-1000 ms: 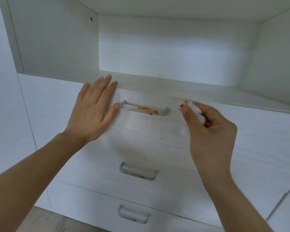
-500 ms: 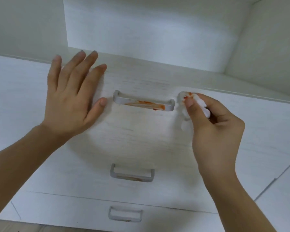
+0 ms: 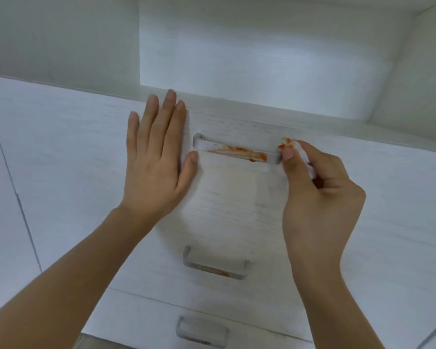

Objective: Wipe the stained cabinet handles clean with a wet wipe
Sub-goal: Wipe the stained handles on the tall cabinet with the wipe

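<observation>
Pale grey top handle (image 3: 237, 149) smeared orange-red, white wipe (image 3: 305, 157) stained orange, whitewashed wood-grain drawer front (image 3: 237, 210)

The wet wipe (image 3: 291, 144) (already stained) has reached the top handle's (image 3: 237, 149) right end.

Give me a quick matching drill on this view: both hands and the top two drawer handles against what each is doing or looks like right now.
Things:
1. left hand
2. right hand
3. top handle
4. middle handle

States:
A. long orange-red smear along the bar
B. pinches a stained wet wipe at the bar's right end
C. flat on the drawer front, fingers straight
D. faint orange trace, nothing touching it

Pairs: 1-C, 2-B, 3-A, 4-D
</observation>
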Tool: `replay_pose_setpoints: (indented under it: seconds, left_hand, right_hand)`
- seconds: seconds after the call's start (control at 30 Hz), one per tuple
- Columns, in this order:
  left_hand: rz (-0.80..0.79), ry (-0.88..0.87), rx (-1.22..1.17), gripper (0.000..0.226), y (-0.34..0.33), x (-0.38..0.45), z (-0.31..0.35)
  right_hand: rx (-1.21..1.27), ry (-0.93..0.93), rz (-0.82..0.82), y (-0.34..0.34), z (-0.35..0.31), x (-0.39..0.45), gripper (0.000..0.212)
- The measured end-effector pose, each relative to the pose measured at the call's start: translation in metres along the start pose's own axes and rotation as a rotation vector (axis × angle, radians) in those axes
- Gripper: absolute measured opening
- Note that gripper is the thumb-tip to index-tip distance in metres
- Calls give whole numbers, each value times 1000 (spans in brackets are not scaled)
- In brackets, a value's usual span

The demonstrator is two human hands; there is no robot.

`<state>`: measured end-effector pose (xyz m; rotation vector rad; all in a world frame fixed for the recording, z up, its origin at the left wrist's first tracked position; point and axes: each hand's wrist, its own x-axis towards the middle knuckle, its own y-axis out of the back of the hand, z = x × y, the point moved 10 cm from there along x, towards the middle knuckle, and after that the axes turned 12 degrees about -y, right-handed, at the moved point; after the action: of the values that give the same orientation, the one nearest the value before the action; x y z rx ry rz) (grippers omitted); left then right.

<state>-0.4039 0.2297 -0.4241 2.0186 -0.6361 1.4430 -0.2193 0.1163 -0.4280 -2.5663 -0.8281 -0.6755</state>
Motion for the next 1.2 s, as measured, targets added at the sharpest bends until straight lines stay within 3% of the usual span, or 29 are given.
replay_pose_setpoints:
  seconds: [0.13, 0.27, 0.4, 0.6, 1.07, 1.2]
  left_hand:
    - [19, 36, -33, 58, -4, -2, 0]
    - [3, 75, -68, 59, -5, -17, -2]
    - [6, 70, -36, 59, -3, -24, 9]
    - [37, 104, -115, 59, -2, -23, 8]
    - [38, 37, -112, 63, -5, -27, 6]
    - [71, 58, -104, 63, -5, -27, 7]
  right_hand:
    - [19, -25, 45, 0, 1, -12, 23]
    - [9, 2, 115, 1, -2, -23, 15]
    - [137, -138, 94, -2, 11, -15, 12]
    - [99, -107, 140, -2, 3, -18, 12]
    - [41, 157, 298, 6, -7, -36, 13]
    - [-116, 290, 303, -6, -15, -44, 25]
